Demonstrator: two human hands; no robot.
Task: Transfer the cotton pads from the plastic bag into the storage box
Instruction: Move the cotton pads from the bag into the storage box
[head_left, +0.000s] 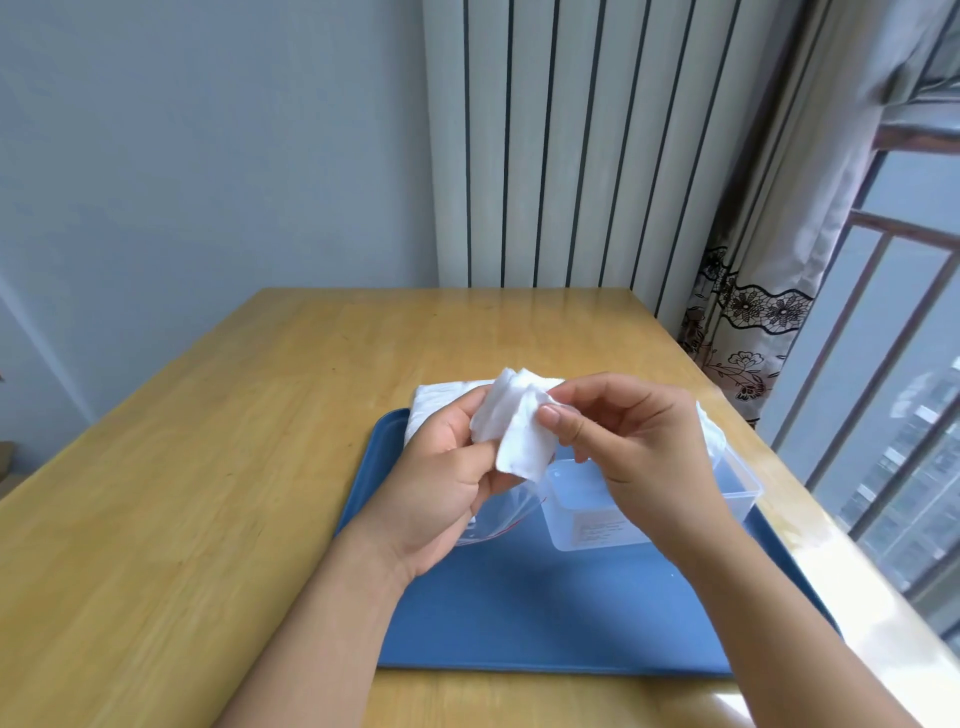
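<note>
- The left hand (441, 483) grips the cotton pads (514, 426) and the slack plastic bag (498, 512) above the blue tray (519, 623).
- The right hand (639, 441) pinches the front pad's edge, thumb on top.
- The clear storage box (587, 525) sits just below the right hand; a short, level drop should keep the pads stacked.
- A white towel (441, 400) lies behind, on the desk (208, 467).

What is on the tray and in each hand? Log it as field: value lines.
surface: wooden table
tray: blue tray on the table
left hand: left hand holds cotton pads and the plastic bag
right hand: right hand pinches the pads' edge
box: clear storage box on the tray, open, under the right hand
behind: white cloth
pads in box: cannot tell
</note>
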